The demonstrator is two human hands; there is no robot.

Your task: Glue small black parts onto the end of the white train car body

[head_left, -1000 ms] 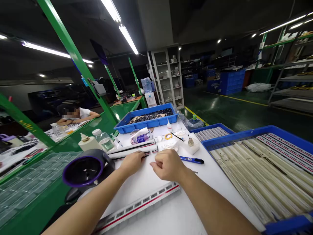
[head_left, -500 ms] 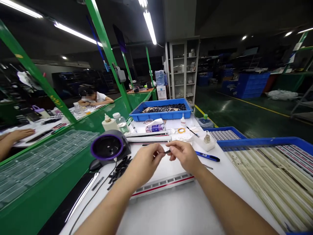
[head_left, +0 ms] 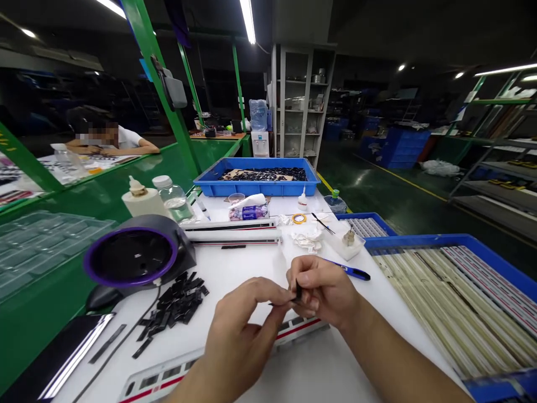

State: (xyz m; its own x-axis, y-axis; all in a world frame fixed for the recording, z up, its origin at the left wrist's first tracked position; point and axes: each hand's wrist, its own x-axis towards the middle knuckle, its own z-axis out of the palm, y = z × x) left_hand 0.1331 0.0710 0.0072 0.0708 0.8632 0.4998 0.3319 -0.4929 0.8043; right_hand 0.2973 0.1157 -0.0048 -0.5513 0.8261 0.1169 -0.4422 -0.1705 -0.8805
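Note:
My left hand (head_left: 247, 319) and my right hand (head_left: 329, 288) meet above the white table, both with fingers closed in a pinch. Between their fingertips is a small black strip (head_left: 298, 291), one part standing up at the right thumb and a thin dark edge showing at the left fingers. Whether this is one bent piece or two layers, I cannot tell. Below the hands lies a white model train car side (head_left: 168, 376) with a red stripe and dark windows, partly covered by my left arm. A pile of black strips (head_left: 178, 305) lies left of my left hand.
A round purple-rimmed device (head_left: 132, 254) with a cable stands at the left. Behind are long train car pieces (head_left: 235, 237), a blue tray (head_left: 255, 187) and bottles (head_left: 174, 198). A blue pen-shaped tool (head_left: 356, 272) and another blue tray (head_left: 419, 239) sit to the right. A person leans at another table.
My view has shifted, and both hands appear lower and larger. The black strip, earlier flat between the fingertips, now has a part standing upright at my right thumb.

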